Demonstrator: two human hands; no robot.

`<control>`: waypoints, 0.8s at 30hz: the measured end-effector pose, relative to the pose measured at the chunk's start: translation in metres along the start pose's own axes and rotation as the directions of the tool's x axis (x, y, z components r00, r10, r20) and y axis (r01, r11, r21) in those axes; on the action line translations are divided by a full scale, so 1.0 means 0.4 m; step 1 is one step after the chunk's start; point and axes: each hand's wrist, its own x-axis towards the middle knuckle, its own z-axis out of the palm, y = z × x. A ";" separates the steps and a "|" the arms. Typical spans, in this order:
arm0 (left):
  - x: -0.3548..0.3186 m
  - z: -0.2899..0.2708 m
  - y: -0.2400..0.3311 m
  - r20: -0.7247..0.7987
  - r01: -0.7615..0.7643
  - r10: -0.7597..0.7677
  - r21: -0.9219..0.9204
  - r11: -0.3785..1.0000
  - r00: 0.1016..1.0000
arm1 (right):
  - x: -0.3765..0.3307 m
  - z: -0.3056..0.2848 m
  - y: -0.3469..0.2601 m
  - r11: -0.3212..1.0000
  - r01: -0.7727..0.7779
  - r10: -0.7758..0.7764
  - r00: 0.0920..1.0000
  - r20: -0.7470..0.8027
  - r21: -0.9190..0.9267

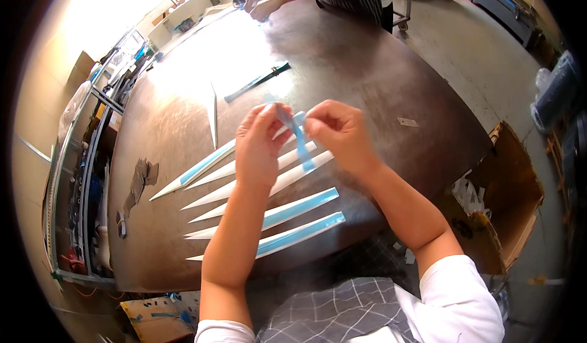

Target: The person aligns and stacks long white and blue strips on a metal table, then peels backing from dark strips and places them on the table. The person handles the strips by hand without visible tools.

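Note:
A thin blue strip, like film or tape (302,145), hangs between my hands above the brown table (391,74). My left hand (262,136) pinches it near its upper part. The fingers of my right hand (340,132) are closed on its other side, close to the left. Below my hands lie several long, pointed white pieces side by side. The two nearest, a white piece (211,233) and another (195,258), carry blue strips along their wide ends. The far left piece (158,193) has a blue strip too. My hands cover parts of the middle pieces.
A narrow white sliver (213,119) and a blue strip with a dark end (257,82) lie farther back. Dark scraps (139,181) sit at left, a small tag (408,122) at right. Another person's hands (264,7) work at the far edge. A cardboard box (516,202) stands right.

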 end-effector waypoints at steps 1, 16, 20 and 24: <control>0.008 -0.025 0.011 0.004 -0.033 0.034 -0.035 0.999 0.999 | 0.009 -0.016 0.003 0.999 -0.011 0.013 0.999 -0.040 0.043; -0.235 -0.557 0.327 0.010 -0.210 0.249 -0.502 0.839 0.969 | 0.077 -0.204 -0.008 0.961 0.105 -0.223 0.843 -0.490 -0.256; -0.309 -0.558 0.329 0.019 -0.137 0.168 -0.487 0.862 0.986 | 0.073 -0.186 0.034 0.691 -0.246 0.160 0.969 -0.188 -0.679; -0.318 -0.507 0.275 -0.062 -0.079 0.065 -0.261 0.962 0.996 | 0.070 -0.135 0.069 0.574 -0.272 0.303 0.947 -0.108 -0.773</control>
